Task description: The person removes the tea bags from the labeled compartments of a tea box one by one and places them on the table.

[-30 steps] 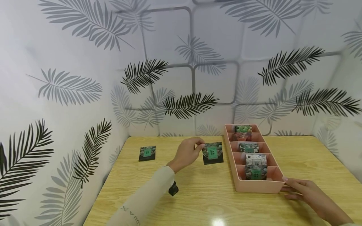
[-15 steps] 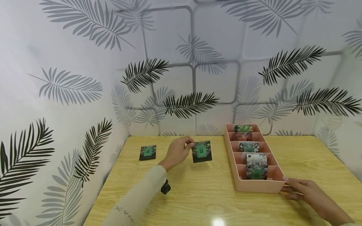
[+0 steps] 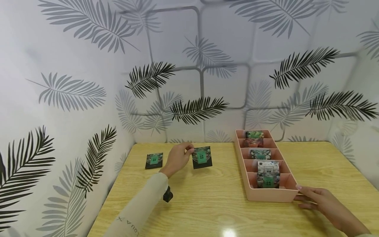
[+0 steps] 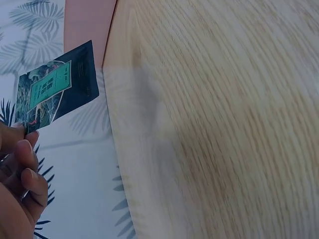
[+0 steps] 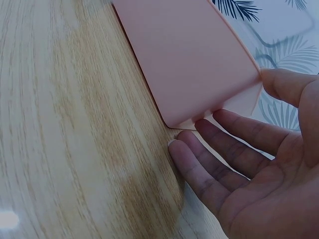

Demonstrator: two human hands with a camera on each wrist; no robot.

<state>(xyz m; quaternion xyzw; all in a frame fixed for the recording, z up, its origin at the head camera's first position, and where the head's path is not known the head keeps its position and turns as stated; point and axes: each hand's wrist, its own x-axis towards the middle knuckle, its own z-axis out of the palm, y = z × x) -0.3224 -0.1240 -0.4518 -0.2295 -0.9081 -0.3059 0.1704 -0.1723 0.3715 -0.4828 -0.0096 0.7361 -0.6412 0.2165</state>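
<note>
My left hand [image 3: 176, 158] pinches a dark square tea sachet [image 3: 202, 157] by its upper left corner. The sachet has a green label and is held up above the table; in the left wrist view this sachet [image 4: 57, 85] tilts away from the fingertips. To the left of the hand, a similar sachet [image 3: 154, 160] lies on the wood. My right hand [image 3: 321, 202] holds the near right corner of a pink compartment box [image 3: 270, 195]. In the right wrist view its thumb is on the rim and its fingers [image 5: 234, 132] touch the outer wall.
Several sachets stand in the box's compartments: a green one [image 3: 255, 134], a red one [image 3: 253, 142], a dark one [image 3: 260, 154] and a grey-white one [image 3: 268, 167]. The light wooden table [image 3: 213, 204] meets a leaf-patterned wall covering [image 3: 183, 82] at the back and left.
My left hand has carried its sachet leftward, away from the box and toward the sachet on the table. The right hand and the box have stayed in place.
</note>
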